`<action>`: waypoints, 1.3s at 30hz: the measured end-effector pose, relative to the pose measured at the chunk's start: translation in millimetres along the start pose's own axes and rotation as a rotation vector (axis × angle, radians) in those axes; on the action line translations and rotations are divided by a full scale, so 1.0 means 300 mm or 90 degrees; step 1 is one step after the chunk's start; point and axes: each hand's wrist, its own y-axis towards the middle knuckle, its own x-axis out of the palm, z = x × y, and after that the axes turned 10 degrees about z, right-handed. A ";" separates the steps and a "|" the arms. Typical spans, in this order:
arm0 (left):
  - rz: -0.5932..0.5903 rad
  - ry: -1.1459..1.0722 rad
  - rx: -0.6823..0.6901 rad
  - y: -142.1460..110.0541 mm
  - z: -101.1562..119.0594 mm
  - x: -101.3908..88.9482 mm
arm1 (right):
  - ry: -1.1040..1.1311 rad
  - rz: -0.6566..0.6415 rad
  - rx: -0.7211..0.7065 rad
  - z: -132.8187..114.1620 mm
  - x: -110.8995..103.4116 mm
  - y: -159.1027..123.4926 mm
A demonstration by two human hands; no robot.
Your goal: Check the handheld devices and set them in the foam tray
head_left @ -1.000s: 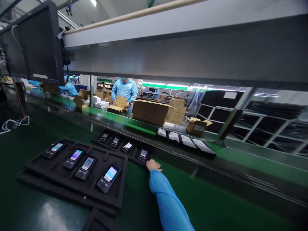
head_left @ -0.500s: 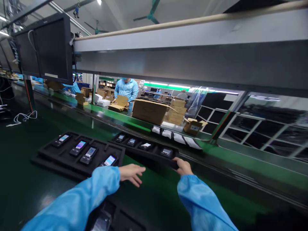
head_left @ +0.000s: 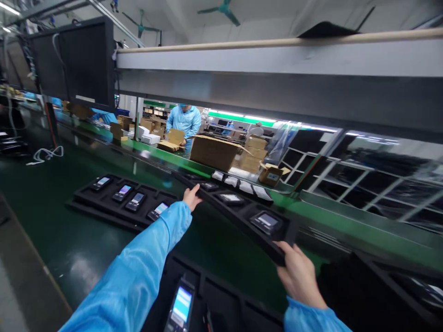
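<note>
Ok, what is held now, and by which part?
A black foam tray: right hand at its near end, left hand apparently at its far edge.

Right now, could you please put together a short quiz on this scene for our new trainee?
1. True or false: the right hand is holding one end of a black foam tray, which is raised at a tilt above the dark green workbench.
2. How many handheld devices show in the other tray, which lies flat on the bench? A) two B) four C) six
3. What large item stands just in front of the co-worker across the line?

Key: 1 true; 2 B; 3 an open cardboard box
</note>
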 end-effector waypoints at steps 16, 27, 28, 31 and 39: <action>0.355 0.380 0.008 -0.364 0.732 -0.863 | -0.084 -0.338 -0.133 0.374 0.617 -0.518; 0.186 0.619 0.110 -0.737 0.551 -0.917 | -0.492 -0.330 -0.295 0.069 -0.167 -0.496; 0.109 0.647 0.147 -0.794 0.483 -0.886 | -0.556 -0.296 -0.300 0.082 -0.259 -0.540; -0.059 0.606 0.143 -0.930 0.268 -0.767 | -0.840 -0.281 -0.369 0.192 -0.405 -0.679; -0.055 0.482 0.031 -1.011 -0.024 -0.553 | -0.828 -0.209 -0.497 0.322 -0.367 -0.767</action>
